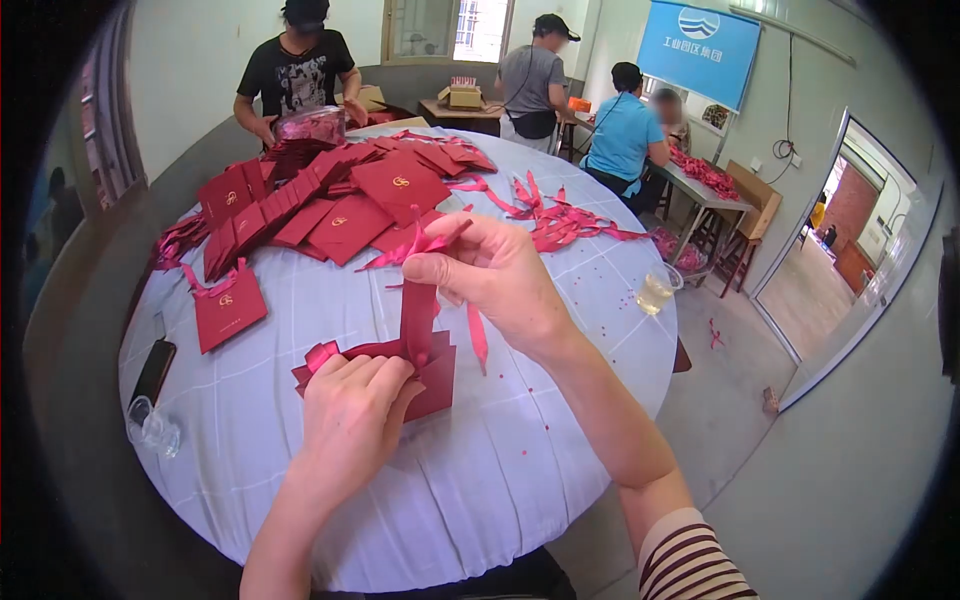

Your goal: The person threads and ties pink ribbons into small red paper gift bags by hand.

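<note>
A small dark-red paper bag (436,388) stands on the table in front of me. My left hand (352,415) is closed on its near side, and a pink ribbon loop (321,356) pokes out by the knuckles. Above the bag, my right hand (490,280) pinches a pink-red ribbon (418,318) between thumb and fingers. That ribbon runs down to the bag's top opening; where it attaches is hidden. A loose end (478,340) dangles beneath my right hand. Left of my hands lies a flat red bag with a gold logo (231,308).
Piled red bags (330,205) cover the far side of the round table (540,450). Loose ribbons (570,220) lie right of them. A cup of yellowish liquid (656,290), a phone (152,370) and a clear cup (153,430) sit near the edges. A person (300,75) stands opposite; others work behind.
</note>
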### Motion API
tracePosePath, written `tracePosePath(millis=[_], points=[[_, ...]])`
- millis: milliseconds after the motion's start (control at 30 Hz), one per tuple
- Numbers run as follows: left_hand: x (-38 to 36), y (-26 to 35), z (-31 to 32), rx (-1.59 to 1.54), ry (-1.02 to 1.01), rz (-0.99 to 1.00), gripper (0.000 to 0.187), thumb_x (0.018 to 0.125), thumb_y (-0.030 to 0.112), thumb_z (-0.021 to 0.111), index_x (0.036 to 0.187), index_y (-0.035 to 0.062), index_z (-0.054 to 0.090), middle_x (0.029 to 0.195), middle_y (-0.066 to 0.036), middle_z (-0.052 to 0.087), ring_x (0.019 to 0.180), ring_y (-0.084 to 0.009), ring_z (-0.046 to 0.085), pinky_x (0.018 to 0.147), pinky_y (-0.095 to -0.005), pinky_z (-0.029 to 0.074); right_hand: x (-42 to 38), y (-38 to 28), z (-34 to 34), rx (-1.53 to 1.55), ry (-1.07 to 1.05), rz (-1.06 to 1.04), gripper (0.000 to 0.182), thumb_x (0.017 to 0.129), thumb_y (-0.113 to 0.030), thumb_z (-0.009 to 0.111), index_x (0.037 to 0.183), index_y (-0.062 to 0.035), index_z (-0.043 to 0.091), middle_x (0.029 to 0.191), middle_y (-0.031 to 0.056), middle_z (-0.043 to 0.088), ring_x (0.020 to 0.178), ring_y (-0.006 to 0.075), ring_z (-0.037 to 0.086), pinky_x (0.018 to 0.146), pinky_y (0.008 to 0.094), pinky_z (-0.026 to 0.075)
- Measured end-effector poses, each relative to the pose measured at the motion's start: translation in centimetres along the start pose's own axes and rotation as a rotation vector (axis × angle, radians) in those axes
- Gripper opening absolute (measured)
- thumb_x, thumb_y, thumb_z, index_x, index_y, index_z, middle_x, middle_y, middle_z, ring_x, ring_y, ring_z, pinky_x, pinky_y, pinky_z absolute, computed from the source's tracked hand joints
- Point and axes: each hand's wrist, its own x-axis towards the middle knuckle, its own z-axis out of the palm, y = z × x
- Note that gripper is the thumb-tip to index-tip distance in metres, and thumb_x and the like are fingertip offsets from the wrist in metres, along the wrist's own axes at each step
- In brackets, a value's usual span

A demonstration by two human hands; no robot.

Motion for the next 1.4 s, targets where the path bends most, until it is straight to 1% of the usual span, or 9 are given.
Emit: tracePosePath(millis=[467, 667, 733, 933, 1000, 1100, 1200, 1300, 1400], points=[[-0.4, -0.6, 0.0, 0.034, -0.033, 0.024, 0.014, 0.076, 0.009, 0.069, 0.081, 0.0038, 0.057, 0.070, -0.007, 0.059, 0.064, -0.0237, 0.057, 0.059, -0.0354, 0.039, 0.3, -0.8, 0.2, -0.017, 0.019, 0.060, 0.012, 0.080, -0.004, 0.070, 0.081, -0.0057, 0.059, 0.075, 0.0002, 0.062, 0.059, 0.0028, 0.053, 0.047, 0.0172, 0.038], [-0.4, -1.1, 0.3, 0.004, 0.018, 0.045, 0.013, 0.078, 0.010, 0.068, 0.081, 0.0039, 0.057, 0.069, -0.008, 0.059, 0.063, -0.0230, 0.057, 0.057, -0.0344, 0.039, -0.6, 3.2, -1.1, 0.001, -0.189, 0.095, 0.023, 0.088, -0.017, 0.063, 0.103, 0.0003, 0.060, 0.094, 0.0045, 0.063, 0.084, 0.0102, 0.059, 0.073, 0.0240, 0.047], [-0.4, -1.2, 0.4, -0.004, 0.023, 0.041, 0.013, 0.078, 0.010, 0.068, 0.081, 0.0039, 0.057, 0.069, -0.008, 0.059, 0.063, -0.0232, 0.058, 0.057, -0.0345, 0.039, -1.6, 3.9, -1.2, -0.102, -0.499, 0.257, 0.039, 0.090, -0.026, 0.062, 0.116, 0.0027, 0.057, 0.108, 0.0073, 0.061, 0.099, 0.0142, 0.057, 0.085, 0.0286, 0.045], [-0.2, -1.6, 0.2, -0.007, 0.028, -0.005, 0.011, 0.078, 0.009, 0.067, 0.081, 0.0029, 0.058, 0.072, -0.010, 0.060, 0.068, -0.0251, 0.059, 0.059, -0.0351, 0.041, -2.9, 5.3, 1.3, 0.018, -0.208, 0.169, 0.029, 0.097, -0.022, 0.050, 0.102, 0.0011, 0.067, 0.086, 0.0038, 0.067, 0.081, 0.0080, 0.061, 0.074, 0.0225, 0.048], [0.6, -1.8, -0.4, -0.206, 0.293, 0.013, 0.010, 0.079, 0.010, 0.064, 0.080, 0.0029, 0.056, 0.070, -0.011, 0.058, 0.073, -0.0275, 0.057, 0.065, -0.0366, 0.042, -3.3, 4.9, 1.4, -0.141, -0.053, 0.128, 0.031, 0.097, -0.024, 0.051, 0.098, 0.0018, 0.067, 0.084, 0.0036, 0.068, 0.077, 0.0075, 0.061, 0.070, 0.0217, 0.048], [0.0, -3.4, -3.5, -0.021, 0.416, -0.064, 0.010, 0.084, 0.011, 0.061, 0.081, 0.0010, 0.060, 0.072, -0.013, 0.057, 0.076, -0.0303, 0.055, 0.070, -0.0357, 0.043, -3.0, 5.0, 0.3, -0.061, 0.002, 0.176, 0.032, 0.097, -0.025, 0.050, 0.093, 0.0023, 0.068, 0.080, 0.0041, 0.068, 0.072, 0.0074, 0.062, 0.066, 0.0211, 0.048], [-0.9, -4.1, -4.3, 0.019, 0.194, -0.490, 0.032, 0.093, 0.027, 0.052, 0.082, -0.0025, 0.062, 0.077, -0.014, 0.060, 0.079, -0.0289, 0.057, 0.074, -0.0349, 0.043, -2.8, 5.1, -0.4, -0.009, 0.004, 0.205, 0.032, 0.097, -0.024, 0.051, 0.090, 0.0029, 0.067, 0.079, 0.0053, 0.067, 0.071, 0.0085, 0.063, 0.065, 0.0216, 0.049], [-1.9, -6.0, -3.5, -0.388, -0.470, -0.906, 0.076, 0.093, 0.061, 0.030, 0.099, -0.0064, 0.063, 0.095, -0.017, 0.066, 0.094, -0.0210, 0.060, 0.085, -0.0340, 0.043, -2.7, 5.7, -0.3, -0.020, -0.067, 0.193, 0.033, 0.096, -0.024, 0.051, 0.089, 0.0029, 0.067, 0.078, 0.0047, 0.067, 0.072, 0.0086, 0.063, 0.066, 0.0220, 0.049], [-2.3, -5.0, -1.7, -0.883, -0.366, -1.026, 0.074, 0.092, 0.063, 0.035, 0.113, -0.0034, 0.061, 0.104, -0.012, 0.066, 0.099, -0.0211, 0.059, 0.093, -0.0335, 0.040, -2.8, 6.6, -0.1, 0.066, -0.044, 0.298, 0.034, 0.095, -0.024, 0.053, 0.082, 0.0029, 0.068, 0.071, 0.0018, 0.065, 0.066, 0.0052, 0.057, 0.062, 0.0232, 0.046]])
